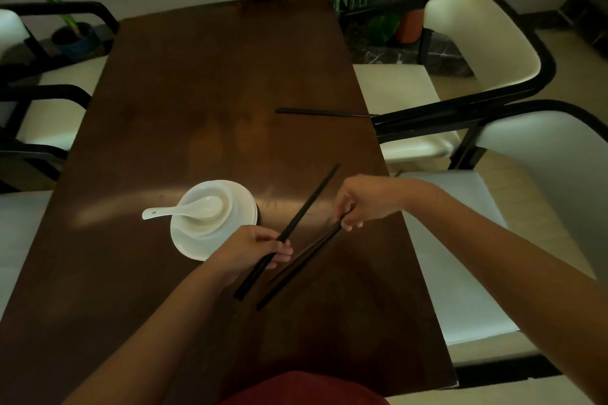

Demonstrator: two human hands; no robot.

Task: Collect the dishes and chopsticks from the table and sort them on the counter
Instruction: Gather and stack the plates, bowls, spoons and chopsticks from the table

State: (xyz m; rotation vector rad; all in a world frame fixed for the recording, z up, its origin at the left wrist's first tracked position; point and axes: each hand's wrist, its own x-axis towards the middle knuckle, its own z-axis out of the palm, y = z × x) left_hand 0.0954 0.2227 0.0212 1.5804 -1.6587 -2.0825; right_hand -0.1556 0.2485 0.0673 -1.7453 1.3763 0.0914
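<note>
Above the near middle of the bench [197, 92], two bundles of black chopsticks: one [304, 204] pinched in the left hand [253, 250], fingers curled round the lower shafts; the other [306, 256] gripped by the right hand [365, 200] at its upper end. Best merged into one fist, tips aligned, grip snug (slick sticks likely to slide). Just left, stacked white dishes [210, 240] with a spoon [187, 209] in the bowl. Farther off, by the right edge, one last pair of chopsticks [325, 112], flat, well apart, not yet collected.
</note>
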